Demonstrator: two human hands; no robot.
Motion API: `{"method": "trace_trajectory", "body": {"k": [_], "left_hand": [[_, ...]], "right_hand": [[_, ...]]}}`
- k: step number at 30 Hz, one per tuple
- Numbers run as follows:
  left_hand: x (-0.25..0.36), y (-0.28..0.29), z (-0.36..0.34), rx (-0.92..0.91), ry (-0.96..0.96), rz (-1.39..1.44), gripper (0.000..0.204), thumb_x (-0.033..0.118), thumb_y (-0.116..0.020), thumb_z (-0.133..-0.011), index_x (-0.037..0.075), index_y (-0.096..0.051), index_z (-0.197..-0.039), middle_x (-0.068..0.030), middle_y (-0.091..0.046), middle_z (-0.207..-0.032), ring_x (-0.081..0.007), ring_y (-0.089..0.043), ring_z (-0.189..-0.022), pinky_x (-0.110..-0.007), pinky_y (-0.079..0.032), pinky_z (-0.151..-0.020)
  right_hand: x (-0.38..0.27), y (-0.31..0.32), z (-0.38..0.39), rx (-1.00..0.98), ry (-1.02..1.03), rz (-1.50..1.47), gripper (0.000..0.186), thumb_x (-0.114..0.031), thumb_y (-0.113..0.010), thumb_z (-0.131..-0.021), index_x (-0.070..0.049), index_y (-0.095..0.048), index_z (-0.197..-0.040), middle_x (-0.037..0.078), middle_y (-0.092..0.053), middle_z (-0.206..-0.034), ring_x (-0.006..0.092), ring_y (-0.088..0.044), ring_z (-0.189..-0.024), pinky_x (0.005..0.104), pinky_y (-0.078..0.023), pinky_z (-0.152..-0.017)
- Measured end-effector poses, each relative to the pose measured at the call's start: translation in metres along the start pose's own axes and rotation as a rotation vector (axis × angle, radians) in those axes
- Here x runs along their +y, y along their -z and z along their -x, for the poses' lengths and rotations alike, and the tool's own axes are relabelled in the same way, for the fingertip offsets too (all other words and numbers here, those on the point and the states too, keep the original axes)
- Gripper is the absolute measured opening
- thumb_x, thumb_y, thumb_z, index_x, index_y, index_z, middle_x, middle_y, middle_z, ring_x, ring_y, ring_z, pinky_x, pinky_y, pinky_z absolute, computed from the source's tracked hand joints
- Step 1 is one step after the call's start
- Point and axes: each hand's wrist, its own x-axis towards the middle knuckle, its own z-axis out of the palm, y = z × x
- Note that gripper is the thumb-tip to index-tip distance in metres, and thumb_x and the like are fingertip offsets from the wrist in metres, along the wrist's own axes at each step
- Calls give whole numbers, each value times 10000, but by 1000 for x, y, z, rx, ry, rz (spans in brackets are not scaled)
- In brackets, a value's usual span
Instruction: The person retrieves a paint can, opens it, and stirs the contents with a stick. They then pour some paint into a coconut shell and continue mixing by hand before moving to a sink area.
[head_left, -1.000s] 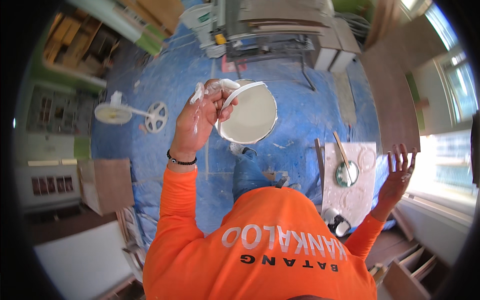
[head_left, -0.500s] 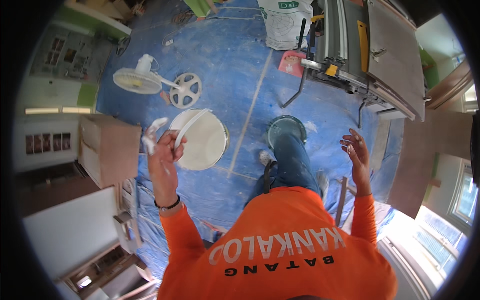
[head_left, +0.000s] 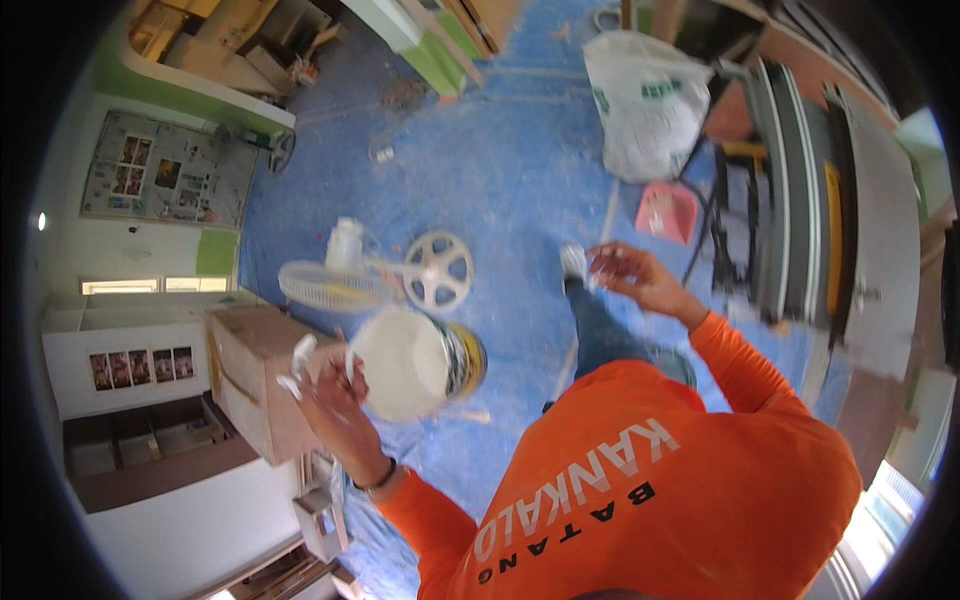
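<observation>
My left hand [head_left: 335, 400] is raised and holds a round white lid [head_left: 400, 365] by its edge, together with a small white object [head_left: 298, 365] that sticks out past the fingers. Just behind the lid a paint bucket [head_left: 468, 360] with a coloured label stands on the blue floor sheet [head_left: 500, 180]. My right hand [head_left: 635, 282] is lifted in front of me, fingers spread and smeared white, holding nothing. My orange long-sleeved shirt fills the lower right of the view, and my leg and shoe [head_left: 575, 265] show below the right hand.
A white standing fan [head_left: 335, 285] lies on the floor with its loose guard [head_left: 437, 270] beside it. A brown box [head_left: 255, 375] stands at the left. A white plastic bag [head_left: 645, 100], a pink dustpan [head_left: 668, 212] and a long machine bench [head_left: 800, 200] are at the right.
The view has swung round. My left hand with the lid has dropped lower and sits over the bucket. My right hand has come up toward the middle of the view.
</observation>
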Motion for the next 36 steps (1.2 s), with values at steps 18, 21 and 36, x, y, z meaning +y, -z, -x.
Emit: {"method": "trace_trajectory", "body": {"k": [18, 21, 36], "left_hand": [[-32, -465, -582, -693, 62, 58, 558, 406, -397, -1131, 68, -306, -1566, -59, -661, -919, -102, -562, -717, -243, -406, -649], [-26, -575, -694, -891, 174, 134, 527, 332, -423, -1144, 76, -299, -1587, -67, -667, -951, -119, -606, -781, -264, -473, -716], [-48, -1128, -1118, -1035, -187, 45, 479, 274, -457, -1146, 85, -384, -1579, -47, -697, -1062, -127, -664, -956, -293, -529, -829]], "right_hand": [[-252, 176, -670, -343, 455, 612, 362, -400, -701, -986, -43, -660, -1022, 197, -637, -871, 405, -622, -826, 472, -478, -736], [-273, 262, -750, -165, 365, 627, 342, -355, -731, -970, -24, -656, -939, 207, -621, -776, 400, -603, -687, 456, -452, -623], [-360, 729, -1081, 779, 114, 690, 361, -388, -763, -952, -39, -696, -888, 161, -649, -686, 322, -661, -622, 423, -492, -581]]}}
